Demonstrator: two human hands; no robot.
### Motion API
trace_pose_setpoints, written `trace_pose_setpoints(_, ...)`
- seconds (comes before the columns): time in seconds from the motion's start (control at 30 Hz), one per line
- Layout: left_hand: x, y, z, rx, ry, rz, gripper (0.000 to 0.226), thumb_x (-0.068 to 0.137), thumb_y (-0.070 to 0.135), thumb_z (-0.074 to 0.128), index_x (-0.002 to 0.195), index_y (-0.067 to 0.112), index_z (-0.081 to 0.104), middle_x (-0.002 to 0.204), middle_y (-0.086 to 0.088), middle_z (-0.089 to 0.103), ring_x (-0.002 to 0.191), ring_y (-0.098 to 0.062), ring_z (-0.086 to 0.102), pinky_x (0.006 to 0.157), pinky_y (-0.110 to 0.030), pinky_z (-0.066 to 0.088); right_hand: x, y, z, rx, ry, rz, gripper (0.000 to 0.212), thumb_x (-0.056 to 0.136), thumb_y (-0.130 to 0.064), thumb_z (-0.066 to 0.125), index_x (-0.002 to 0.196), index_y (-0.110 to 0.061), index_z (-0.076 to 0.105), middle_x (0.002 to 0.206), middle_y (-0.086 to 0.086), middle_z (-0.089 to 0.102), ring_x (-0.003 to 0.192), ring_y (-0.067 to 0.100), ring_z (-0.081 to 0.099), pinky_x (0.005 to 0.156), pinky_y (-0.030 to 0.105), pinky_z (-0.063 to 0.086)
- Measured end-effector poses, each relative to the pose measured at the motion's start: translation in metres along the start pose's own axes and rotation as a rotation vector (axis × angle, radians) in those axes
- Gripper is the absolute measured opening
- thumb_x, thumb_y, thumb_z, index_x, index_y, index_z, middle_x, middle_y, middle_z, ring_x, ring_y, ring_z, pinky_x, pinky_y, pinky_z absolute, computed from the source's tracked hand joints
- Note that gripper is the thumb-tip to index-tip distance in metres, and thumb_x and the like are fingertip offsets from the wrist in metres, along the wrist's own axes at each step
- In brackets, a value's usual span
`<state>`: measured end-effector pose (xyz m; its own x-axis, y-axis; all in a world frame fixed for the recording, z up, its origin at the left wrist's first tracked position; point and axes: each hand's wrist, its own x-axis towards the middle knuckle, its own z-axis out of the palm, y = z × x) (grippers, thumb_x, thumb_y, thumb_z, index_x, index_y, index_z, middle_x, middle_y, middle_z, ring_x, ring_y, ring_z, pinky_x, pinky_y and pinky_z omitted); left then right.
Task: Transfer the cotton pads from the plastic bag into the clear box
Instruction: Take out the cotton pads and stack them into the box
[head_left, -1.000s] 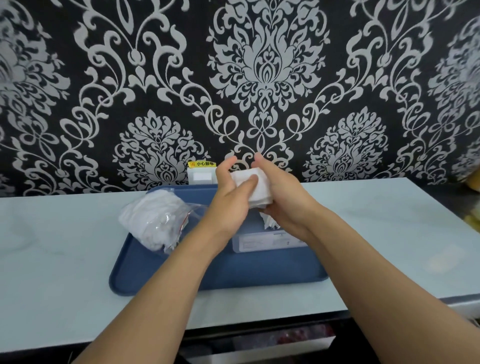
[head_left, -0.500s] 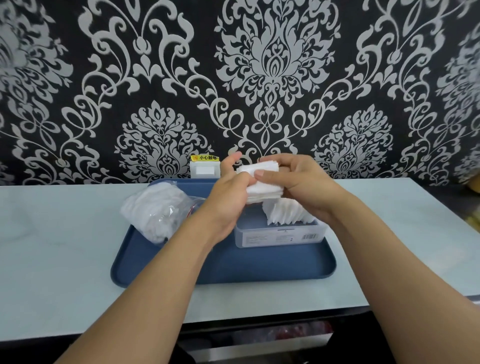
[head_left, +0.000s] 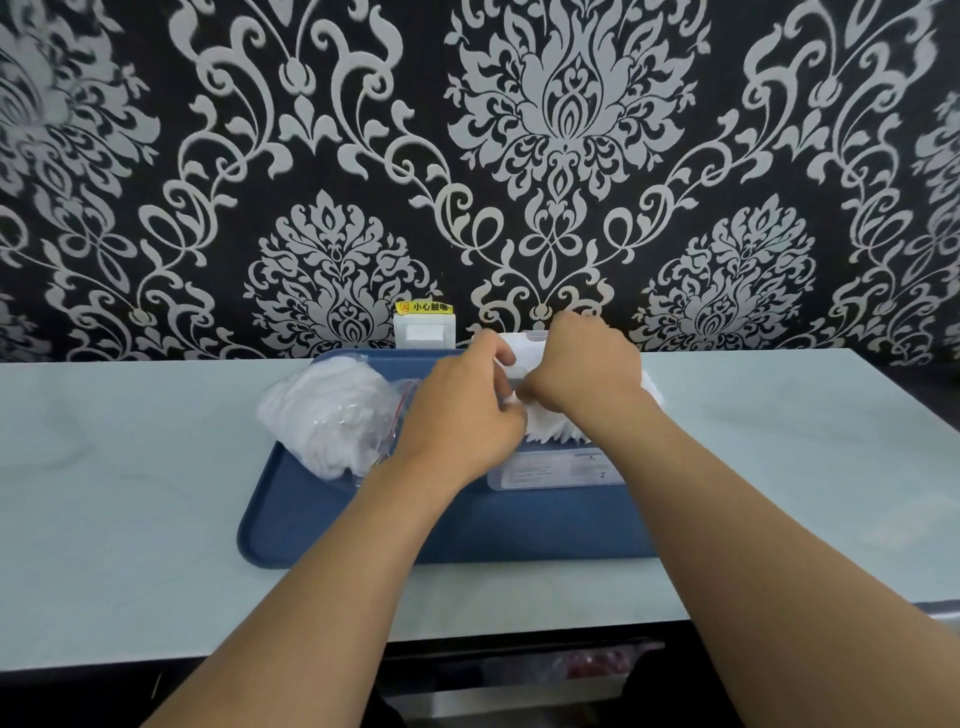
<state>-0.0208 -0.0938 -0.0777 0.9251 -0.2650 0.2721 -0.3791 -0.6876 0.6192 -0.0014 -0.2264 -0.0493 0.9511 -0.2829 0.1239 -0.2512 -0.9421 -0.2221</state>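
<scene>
Head view: left hand (head_left: 462, 410) and right hand (head_left: 587, 369) grip cotton pads (head_left: 519, 358) between them, over clear box (head_left: 561, 467).

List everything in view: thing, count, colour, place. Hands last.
tray: one, blue, on the counter against the wall
plastic bag: one, clear, full of white pads, on the tray's left side
clear box: one, see-through with a label, on the tray's right side
cotton pads: a white stack, count unclear, in the box under the hands
counter: one, pale
wall socket: one, white with a yellow sticker, behind the tray
left hand: over the box, pinching pads
right hand: over the box, gripping pads
</scene>
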Motion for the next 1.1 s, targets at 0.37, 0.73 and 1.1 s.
trace_pose_setpoints(0.37,0.002,-0.001,0.004,0.327,-0.371,0.048,0.035,0.090,0.018,0.047,0.120,0.021,0.065,0.115,-0.006,0.066,0.099,-0.027,0.060,0.072,-0.033,0.042,-0.002,0.019,-0.002,0.384,0.126,-0.065,0.049,0.077,-0.055,0.073,0.090,-0.008,0.065,0.080,0.003,0.067,0.077,0.024,0.064,0.066,0.035,0.053)
trace_pose_setpoints(0.73,0.003,-0.002,0.002,0.264,-0.387,0.042,0.029,0.081,0.015,0.045,0.093,0.022,0.071,0.101,-0.001,0.069,0.108,-0.026,0.052,0.085,-0.042,0.051,-0.018,0.040,-0.004,0.771,-0.335,-0.167,0.021,0.089,0.004,0.053,0.084,0.005,0.074,0.075,0.013,0.075,0.066,0.021,0.068,0.064,0.032,0.056)
trace_pose_setpoints(1.1,-0.008,-0.003,-0.008,0.289,-0.240,0.144,0.021,0.090,0.023,0.049,0.088,0.022,0.070,0.089,-0.001,0.068,0.089,-0.030,0.064,0.075,-0.043,0.055,-0.039,0.030,-0.024,0.848,-0.223,-0.202,0.026,0.091,0.001,0.050,0.083,-0.004,0.073,0.070,0.019,0.072,0.050,0.020,0.063,0.051,0.029,0.052)
